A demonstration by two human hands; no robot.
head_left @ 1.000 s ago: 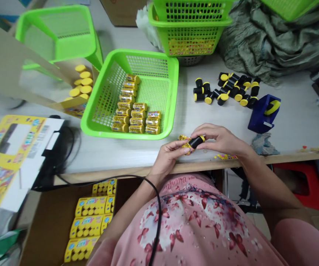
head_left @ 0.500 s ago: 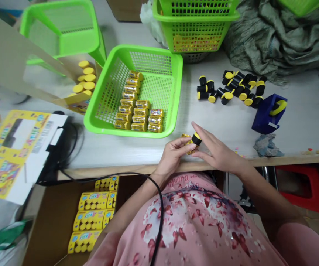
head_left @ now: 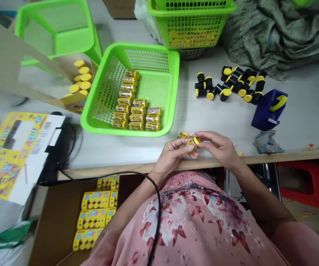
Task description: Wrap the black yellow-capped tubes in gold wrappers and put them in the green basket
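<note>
My left hand (head_left: pixel 173 150) is closed around a shiny yellow printed sleeve, with a small yellow-capped canister (head_left: pixel 195 142) inside it. Only the yellow cap and a thin dark band of the canister show past the sleeve. My right hand (head_left: pixel 217 145) pinches the capped end between thumb and fingers. Another bit of yellow printed wrapper (head_left: pixel 184 135) sticks out beyond my left fingertips. Ahead to the right, several black canisters with yellow caps (head_left: pixel 231 85) lie loose on the table. A green basket (head_left: pixel 130 131) holds rows of wrapped yellow canisters (head_left: pixel 137 118).
A blue tape dispenser (head_left: pixel 267 111) and a crumpled grey rag (head_left: pixel 267 142) sit to the right. Stacked green baskets (head_left: pixel 192 27) and a grey-green cloth (head_left: pixel 273 40) are behind. At left lies a flattened yellow carton (head_left: pixel 18 144). A black cable (head_left: pixel 159 207) crosses my lap.
The black canister has slid down into the yellow sleeve, hiding its black body. My right hand opened flat against its cap, then closed its fingers around the capped end.
</note>
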